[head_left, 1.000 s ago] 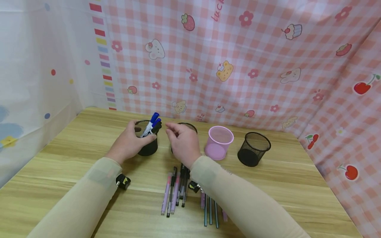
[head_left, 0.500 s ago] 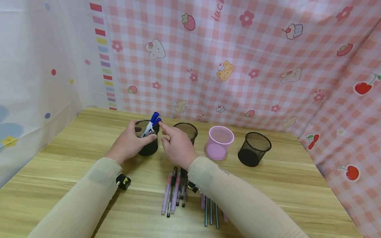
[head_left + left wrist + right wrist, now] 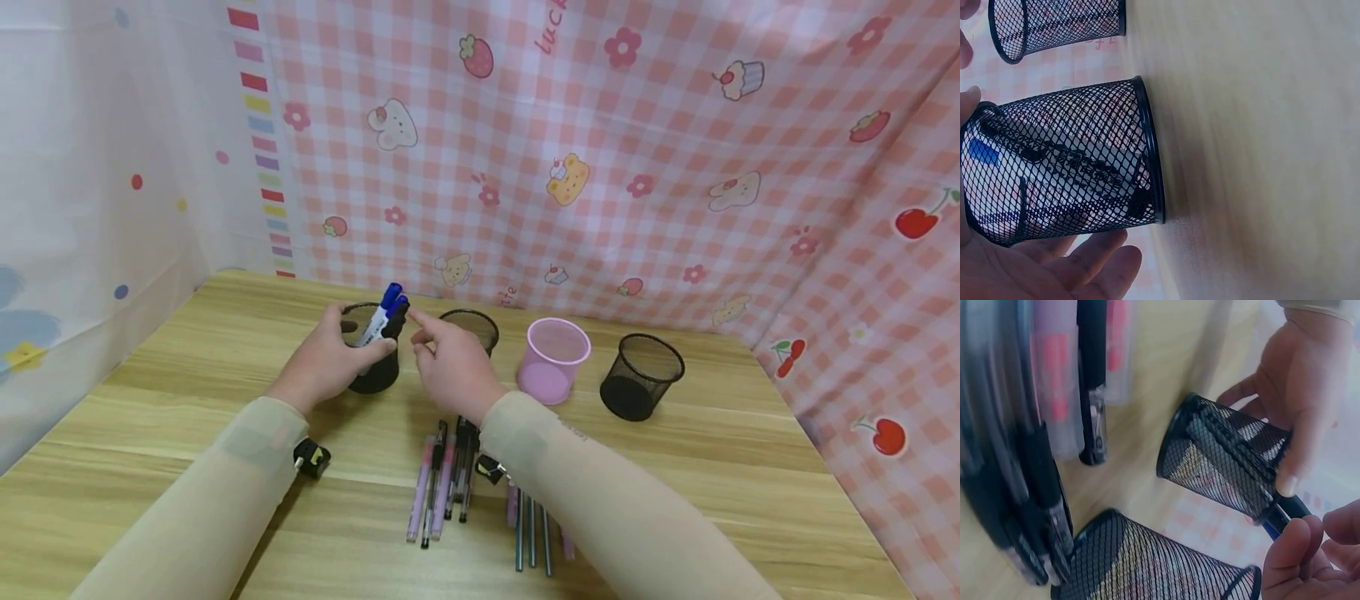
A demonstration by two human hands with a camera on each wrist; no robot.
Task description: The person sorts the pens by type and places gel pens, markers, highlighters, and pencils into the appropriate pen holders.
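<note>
At the back left of the table, my left hand [image 3: 322,362] grips a black mesh pen holder [image 3: 377,375]. Its thumb lies at the near rim, and its other fingers reach round the far side. White markers with blue caps [image 3: 391,295] and black caps [image 3: 397,318] lean rightward out of that holder. My right hand [image 3: 457,367] hovers just right of the caps, index finger reaching toward them and the other fingers loosely bent. From the right wrist, the right fingertips [image 3: 1297,540] overlap the marker ends beside the left thumb [image 3: 1288,481].
Behind my right hand stands a second black mesh holder [image 3: 480,323]. Further right are a pink holder [image 3: 546,379] and another black mesh holder [image 3: 632,398]. Black and lilac pens [image 3: 435,492] lie in front, with teal sticks [image 3: 532,533] partly under the right sleeve.
My right hand moved left until its index finger covered the black caps, then drew back slightly right, showing them again. The left hand and its pen holder stay in place.
</note>
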